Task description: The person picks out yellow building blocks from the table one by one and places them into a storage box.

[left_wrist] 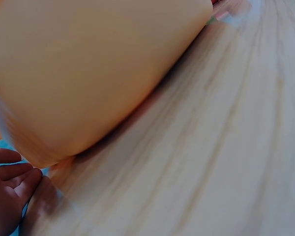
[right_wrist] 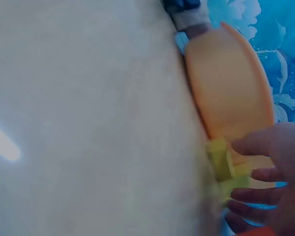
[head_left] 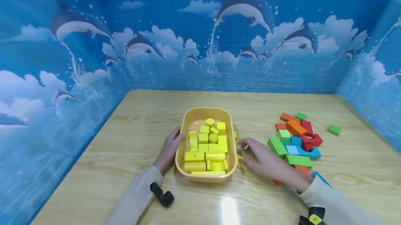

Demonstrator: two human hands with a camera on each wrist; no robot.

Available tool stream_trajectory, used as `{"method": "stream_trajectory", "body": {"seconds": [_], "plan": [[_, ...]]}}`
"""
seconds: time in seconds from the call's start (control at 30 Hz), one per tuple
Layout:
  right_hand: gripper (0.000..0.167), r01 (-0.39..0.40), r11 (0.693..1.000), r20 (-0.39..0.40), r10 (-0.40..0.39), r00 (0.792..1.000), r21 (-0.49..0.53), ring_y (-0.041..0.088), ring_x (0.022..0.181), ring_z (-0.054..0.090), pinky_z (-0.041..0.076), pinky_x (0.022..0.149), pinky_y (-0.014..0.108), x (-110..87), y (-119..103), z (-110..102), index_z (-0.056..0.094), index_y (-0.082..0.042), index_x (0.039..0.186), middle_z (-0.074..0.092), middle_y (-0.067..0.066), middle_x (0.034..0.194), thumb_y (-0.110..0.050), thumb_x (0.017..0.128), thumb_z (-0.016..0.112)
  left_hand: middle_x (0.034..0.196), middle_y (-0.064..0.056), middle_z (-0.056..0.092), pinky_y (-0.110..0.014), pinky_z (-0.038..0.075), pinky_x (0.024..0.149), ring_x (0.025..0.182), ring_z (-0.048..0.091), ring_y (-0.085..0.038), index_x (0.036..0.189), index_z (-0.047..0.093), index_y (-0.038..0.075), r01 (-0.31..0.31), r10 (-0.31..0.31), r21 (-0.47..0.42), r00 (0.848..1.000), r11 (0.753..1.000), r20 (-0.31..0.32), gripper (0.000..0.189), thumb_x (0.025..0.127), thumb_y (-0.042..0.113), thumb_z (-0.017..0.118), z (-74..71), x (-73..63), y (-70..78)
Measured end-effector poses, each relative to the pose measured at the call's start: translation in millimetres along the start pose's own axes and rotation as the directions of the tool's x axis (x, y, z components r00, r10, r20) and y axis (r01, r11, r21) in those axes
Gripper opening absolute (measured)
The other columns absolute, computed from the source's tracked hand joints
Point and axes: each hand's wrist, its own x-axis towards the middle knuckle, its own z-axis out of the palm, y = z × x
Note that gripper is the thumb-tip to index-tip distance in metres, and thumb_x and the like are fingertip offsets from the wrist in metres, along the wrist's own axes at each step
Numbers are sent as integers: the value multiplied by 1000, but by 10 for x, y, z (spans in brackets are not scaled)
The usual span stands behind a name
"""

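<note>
A tan plastic bin [head_left: 205, 179] stands on the table, filled with yellow toy blocks [head_left: 203, 138] of several shapes. My left hand [head_left: 169, 148] rests at its left side, fingertips against the wall and rim; in the left wrist view the fingers [left_wrist: 12, 172] look loosely extended beside the bin wall [left_wrist: 88, 73]. My right hand [head_left: 260, 157] is just right of the bin, fingers spread and lightly bent, holding nothing. Close by its fingertips a few yellow blocks [right_wrist: 219, 160] sit against the bin's right side, partly hidden by the hand in the head view.
Right of my right hand lies a loose pile of red, orange, green and blue blocks [head_left: 294, 141]. One green block [head_left: 334, 130] lies apart, farther right. A blue dolphin-print curtain [head_left: 194, 26] surrounds the wooden table [head_left: 150, 110] at the back and sides.
</note>
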Motion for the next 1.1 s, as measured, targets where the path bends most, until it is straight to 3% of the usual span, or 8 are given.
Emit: {"method": "stream_trajectory", "body": {"seconds": [0.13,0.27,0.33,0.53,0.63,0.83,1.1], "plan": [[61,69,994,16,-68,998,-79,19,112,54,49,93,42,-102,-12,118,51,-8,135,59,2,123,-29,82,74,143,-22,45,-47,41,103,122,49,-33,144,41,1,10,-10,-8,1000,1000,0,56,90,14,41,-23,-3,-1],[46,194,970,-59,-204,977,-144,18,104,57,52,87,41,-97,-12,193,60,-9,124,63,1,115,-18,81,75,142,-22,46,-46,41,103,121,50,-32,143,42,0,7,-7,-14,1000,1000,-5,55,89,13,41,-32,-5,-17],[41,222,964,-87,-236,968,-150,17,101,58,53,84,38,-84,-3,209,63,-9,118,65,0,110,-10,80,75,142,-23,46,-46,41,103,121,50,-32,143,42,0,1,-1,-15,1000,1000,-7,55,89,12,41,-31,-6,-27],[46,171,976,-148,-190,970,-133,12,82,53,51,67,24,-44,2,118,63,-10,124,55,3,107,8,81,67,141,-24,45,-47,38,105,123,48,-33,142,43,-2,-1,1,-6,1000,1000,-15,56,87,11,42,-32,-2,-37],[49,156,979,-214,-181,960,-131,15,80,50,49,63,24,40,-27,44,66,-13,119,49,8,107,17,81,60,142,-24,45,-47,38,105,123,48,-33,142,42,-2,5,-5,-2,1000,1000,-19,57,87,12,41,-36,2,-27],[31,183,976,-325,-211,922,-114,17,82,51,51,66,28,243,-146,-24,63,-13,105,46,6,106,10,85,62,140,-23,47,-46,42,102,121,51,-33,143,42,0,-6,6,-3,1000,1000,-4,55,89,13,41,-31,3,-39],[24,285,953,-332,-303,893,-104,12,82,53,50,65,24,423,-318,54,59,-8,106,53,3,105,1,85,67,142,-21,46,-46,41,103,122,50,-32,145,40,1,5,-5,-16,1000,1000,6,56,90,14,41,-18,6,-17]]}}
